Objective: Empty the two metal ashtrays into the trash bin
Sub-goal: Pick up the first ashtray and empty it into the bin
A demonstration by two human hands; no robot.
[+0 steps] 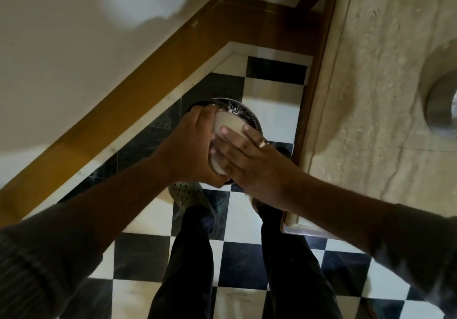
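Sleeves nearest. Left hand (191, 145) grasping upturned ashtray (228, 130) directly over trash bin (247, 113); right hand (247, 160) fingers flat, unclenched, pressed against ashtray underside.

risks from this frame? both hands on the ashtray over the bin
1. The ashtray is tilted over a bin whose visible rim looks barely wider, so ash may spill onto the checkered floor.
2. The left hand grips the edge while the right hand lies flat against the base, so the ashtray could slip.
3. The shoe is right below, so spillage may land on it.
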